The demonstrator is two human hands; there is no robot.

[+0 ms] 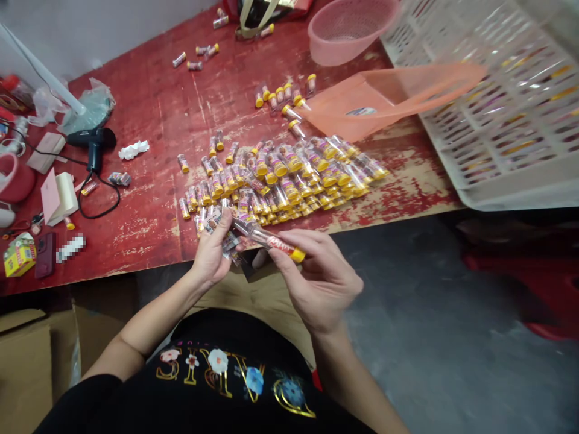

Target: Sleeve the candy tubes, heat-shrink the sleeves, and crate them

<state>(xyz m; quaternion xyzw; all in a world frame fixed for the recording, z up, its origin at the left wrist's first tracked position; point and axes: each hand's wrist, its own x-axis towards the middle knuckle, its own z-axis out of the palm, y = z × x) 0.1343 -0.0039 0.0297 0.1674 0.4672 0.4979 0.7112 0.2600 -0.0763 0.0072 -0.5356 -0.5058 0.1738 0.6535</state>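
Observation:
My right hand (323,280) pinches a clear plastic tube (279,243) by its yellow-capped end, and the tube slants up to the left. My left hand (212,253) is closed, thumb on top, on some small printed labels (230,241). The tube's far end lies against these labels, and I cannot tell whether the left fingers touch the tube too. Just beyond both hands, a big pile of similar tubes (289,175) with yellow caps covers the table's near edge, stacked in layers.
On the red worn table (149,108) stand a pink basket (337,45), an orange scoop-shaped tray (357,99) and a large white crate (474,175) full of tubes. To the left lie a hair dryer (93,144), a phone (45,254) and a yellow box (20,256).

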